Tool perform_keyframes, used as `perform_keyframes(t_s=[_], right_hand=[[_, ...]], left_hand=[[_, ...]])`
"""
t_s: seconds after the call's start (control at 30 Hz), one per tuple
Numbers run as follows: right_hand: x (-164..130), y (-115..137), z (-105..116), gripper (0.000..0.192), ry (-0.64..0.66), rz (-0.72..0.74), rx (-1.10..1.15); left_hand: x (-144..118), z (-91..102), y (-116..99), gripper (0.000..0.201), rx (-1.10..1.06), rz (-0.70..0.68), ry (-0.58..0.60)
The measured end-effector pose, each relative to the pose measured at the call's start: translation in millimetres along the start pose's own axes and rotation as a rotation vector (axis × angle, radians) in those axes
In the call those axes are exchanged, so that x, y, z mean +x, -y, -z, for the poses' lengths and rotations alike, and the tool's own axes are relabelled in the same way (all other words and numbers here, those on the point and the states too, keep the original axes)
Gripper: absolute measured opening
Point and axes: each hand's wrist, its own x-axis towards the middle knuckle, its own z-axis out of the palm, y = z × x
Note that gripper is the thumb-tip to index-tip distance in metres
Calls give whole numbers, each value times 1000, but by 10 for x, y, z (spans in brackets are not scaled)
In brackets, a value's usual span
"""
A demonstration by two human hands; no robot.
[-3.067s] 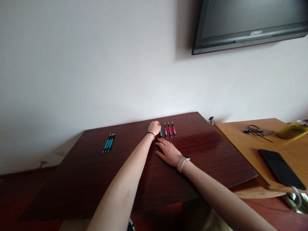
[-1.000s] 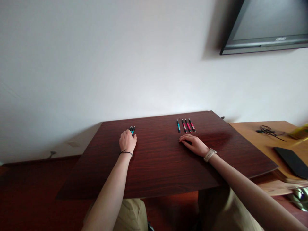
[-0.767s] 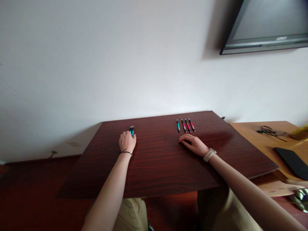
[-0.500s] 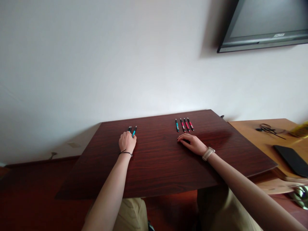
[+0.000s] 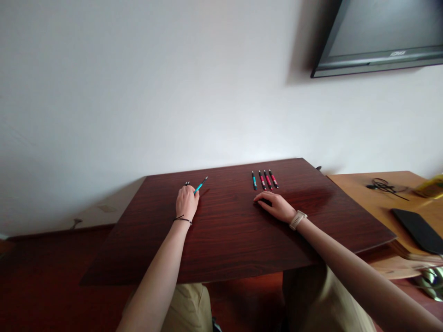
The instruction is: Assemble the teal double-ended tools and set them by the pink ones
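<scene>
My left hand [image 5: 187,203], with a dark cord on its wrist, grips a teal pen [image 5: 199,187] whose tip points up to the right. A shadow under the pen shows it is lifted off the table. Just beyond the knuckles, dark pen tips [image 5: 187,183] peek out; my hand hides the rest. My right hand [image 5: 277,206], wearing a pale watch, rests on the tabletop with loosely bent fingers and holds nothing. Above it lie a teal pen [image 5: 254,180] and three pink pens [image 5: 268,180], side by side with tips toward the wall.
The dark wooden table [image 5: 228,240] stands against a white wall. To its right, a lighter wooden desk [image 5: 349,189] carries a coiled black cable [image 5: 385,186], a flat black device [image 5: 417,230] and something yellow [image 5: 431,186]. A television [image 5: 380,62] hangs at upper right.
The teal pen in my left hand has been raised and swung to the right. That hand has shifted slightly right. My right hand stays in place.
</scene>
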Motion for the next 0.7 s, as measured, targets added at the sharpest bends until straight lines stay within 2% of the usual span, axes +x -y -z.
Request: perform_keyframes(t_s=[0.07,0.13,0.27,0.4,0.47,0.57,0.7], right_hand=[[52,10,-33,22,-11,-45,35],[146,22,-105,26,-32,-121,162],[449,59,-343,55,-21,-231,529],[743,107,-588,61,0,-247,694],[815,129,-673,56,-7,-235,726],[812,153,-734,43,-80,-236,720],[715,185,-717,44,-174,-292,769]], left_hand=[[1,2,-45,9,-77,-127,-46],[-4,21,-109,8,-154,-266,-74],[-35,89,-268,8,-246,-438,-88],[-79,134,-380,5,-284,-495,-62],[-99,137,-409,5,-310,-514,-34],[-119,118,-437,6,-408,-510,4],[-118,77,-446,11,-614,-423,25]])
